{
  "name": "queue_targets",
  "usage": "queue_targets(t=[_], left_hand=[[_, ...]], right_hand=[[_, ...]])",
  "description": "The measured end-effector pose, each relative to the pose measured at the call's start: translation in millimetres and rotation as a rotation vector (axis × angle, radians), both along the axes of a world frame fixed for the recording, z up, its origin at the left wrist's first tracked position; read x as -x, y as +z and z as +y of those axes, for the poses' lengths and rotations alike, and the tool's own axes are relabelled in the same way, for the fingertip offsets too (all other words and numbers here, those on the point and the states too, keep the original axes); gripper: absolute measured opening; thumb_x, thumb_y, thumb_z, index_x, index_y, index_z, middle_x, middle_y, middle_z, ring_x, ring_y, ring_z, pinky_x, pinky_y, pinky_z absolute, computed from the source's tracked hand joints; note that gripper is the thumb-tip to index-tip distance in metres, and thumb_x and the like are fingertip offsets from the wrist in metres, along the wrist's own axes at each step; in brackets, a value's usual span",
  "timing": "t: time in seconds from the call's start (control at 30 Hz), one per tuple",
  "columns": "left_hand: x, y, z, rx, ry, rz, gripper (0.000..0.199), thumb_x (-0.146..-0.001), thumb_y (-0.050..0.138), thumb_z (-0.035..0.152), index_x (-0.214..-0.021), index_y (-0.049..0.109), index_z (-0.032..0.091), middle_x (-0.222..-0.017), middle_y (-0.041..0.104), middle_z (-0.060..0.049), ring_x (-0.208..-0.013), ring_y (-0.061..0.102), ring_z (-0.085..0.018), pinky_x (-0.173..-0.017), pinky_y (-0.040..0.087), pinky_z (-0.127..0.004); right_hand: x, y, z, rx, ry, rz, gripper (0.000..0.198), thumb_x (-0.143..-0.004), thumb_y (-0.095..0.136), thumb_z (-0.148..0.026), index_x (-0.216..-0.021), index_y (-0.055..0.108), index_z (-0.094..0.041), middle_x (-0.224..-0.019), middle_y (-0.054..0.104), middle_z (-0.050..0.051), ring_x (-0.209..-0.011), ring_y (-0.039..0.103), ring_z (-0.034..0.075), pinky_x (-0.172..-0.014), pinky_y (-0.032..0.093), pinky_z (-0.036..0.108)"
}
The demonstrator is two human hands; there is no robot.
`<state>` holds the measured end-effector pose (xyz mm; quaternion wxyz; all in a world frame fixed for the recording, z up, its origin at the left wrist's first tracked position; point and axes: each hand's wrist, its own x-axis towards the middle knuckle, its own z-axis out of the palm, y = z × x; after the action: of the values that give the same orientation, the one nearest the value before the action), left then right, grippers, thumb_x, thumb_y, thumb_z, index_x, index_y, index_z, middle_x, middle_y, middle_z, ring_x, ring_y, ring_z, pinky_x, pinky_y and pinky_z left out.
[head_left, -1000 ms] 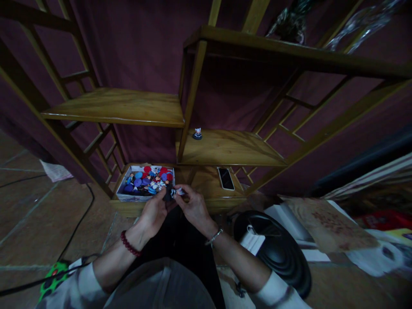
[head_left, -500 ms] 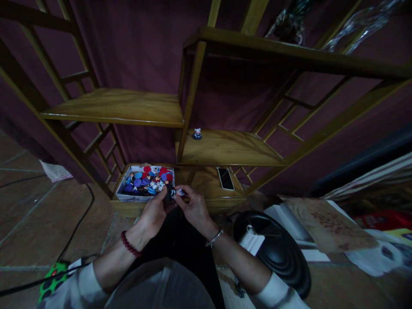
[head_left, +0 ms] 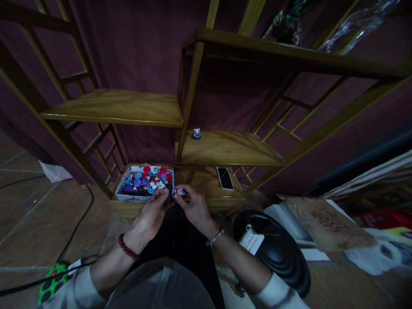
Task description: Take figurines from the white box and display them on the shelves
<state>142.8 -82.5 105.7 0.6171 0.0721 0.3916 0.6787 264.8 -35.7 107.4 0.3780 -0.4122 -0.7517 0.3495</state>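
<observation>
Nearest the viewer, a grey garment [head_left: 167,283] and dark trousers [head_left: 201,262] lie between two pale sleeves; a green object [head_left: 53,281] with dark round spots rests on the tiled floor at left, and a black ridged round object [head_left: 280,257] stands at right, bearing a white mask-like item [head_left: 252,241]. A red beaded bracelet [head_left: 128,248] encircles the left wrist, and a silver-coloured bracelet [head_left: 215,238] the right. Beyond the wrists, the left hand [head_left: 153,212] and right hand [head_left: 195,210] meet over the trousers, just in front of the cabinet. The right thumb and fingers are pinched on a small figurine [head_left: 179,192], which lies tilted on its side; the left thumb and fingers are closed about a dark base [head_left: 169,194] at its left end, though whether the two are joined cannot be told. Just past the left hand, on the cabinet's lowest board [head_left: 201,184], sits an open box [head_left: 133,198] of figurines and red, blue and purple discs; a phone [head_left: 225,178] lies farther right. Higher and farther back, one upright figurine on a dark round base [head_left: 196,134] occupies the left end of a wooden shelf [head_left: 236,149], before a dark reddish wall [head_left: 128,51].
</observation>
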Motion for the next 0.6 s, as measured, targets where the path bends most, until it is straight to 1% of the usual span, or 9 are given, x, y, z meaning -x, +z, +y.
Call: queue_targets(t=[0.1,0.2,0.33,0.43,0.5,0.6], left_hand=[[1.1,2.1,-2.1,0.007,-0.012,-0.026,0.005,-0.069,0.065,0.013,-0.071,0.061,0.015,-0.074,0.062,0.001,-0.069,0.058,-0.011,-0.068,0.050,-0.027],[2.6,4.1,-4.7,0.006,-0.034,-0.047,0.005,-0.070,0.064,0.010,-0.070,0.061,0.014,-0.074,0.063,0.000,-0.071,0.060,-0.013,-0.072,0.052,-0.033],[4.9,4.9,-8.6,-0.022,-0.085,-0.057,0.007,-0.070,0.062,0.005,-0.071,0.062,0.012,-0.074,0.063,-0.001,-0.075,0.061,-0.014,-0.083,0.050,-0.040],[6.3,4.8,-11.2,-0.029,-0.103,-0.052,0.007,-0.070,0.061,0.005,-0.070,0.062,0.012,-0.073,0.063,-0.001,-0.076,0.062,-0.014,-0.086,0.048,-0.042],[6.8,5.3,-12.5,-0.033,-0.110,-0.030,0.008,-0.071,0.061,0.006,-0.074,0.062,0.012,-0.078,0.064,-0.002,-0.079,0.062,-0.015,-0.087,0.048,-0.041],[7.0,6.7,-13.6,-0.050,-0.145,-0.001,0.019,-0.071,0.061,0.007,-0.089,0.063,0.014,-0.090,0.066,-0.006,-0.087,0.062,-0.018,-0.088,0.047,-0.041]], right_hand=[[-1.5,0.5,0.3,-0.008,0.009,0.014,0.016,-0.077,0.053,-0.021,-0.093,0.059,-0.021,-0.087,0.064,0.002,-0.078,0.060,0.014,-0.073,0.048,0.026],[-3.1,0.9,0.4,-0.010,0.010,0.010,0.017,-0.078,0.053,-0.021,-0.093,0.059,-0.021,-0.088,0.064,0.002,-0.080,0.060,0.014,-0.074,0.048,0.026],[-5.5,3.6,-0.4,-0.003,0.016,0.004,0.018,-0.077,0.054,-0.021,-0.094,0.059,-0.021,-0.088,0.064,0.002,-0.079,0.060,0.014,-0.074,0.048,0.026],[-7.1,7.9,-2.2,0.000,0.028,0.009,0.017,-0.077,0.054,-0.021,-0.093,0.059,-0.021,-0.087,0.065,0.002,-0.078,0.061,0.014,-0.073,0.048,0.026],[-8.1,10.7,-3.2,-0.005,0.045,0.009,0.016,-0.077,0.054,-0.021,-0.092,0.059,-0.020,-0.087,0.064,0.002,-0.078,0.060,0.014,-0.072,0.048,0.025],[-9.9,13.3,-3.7,-0.014,0.070,0.002,0.016,-0.078,0.054,-0.022,-0.092,0.059,-0.021,-0.088,0.064,0.002,-0.078,0.060,0.013,-0.072,0.048,0.025]])
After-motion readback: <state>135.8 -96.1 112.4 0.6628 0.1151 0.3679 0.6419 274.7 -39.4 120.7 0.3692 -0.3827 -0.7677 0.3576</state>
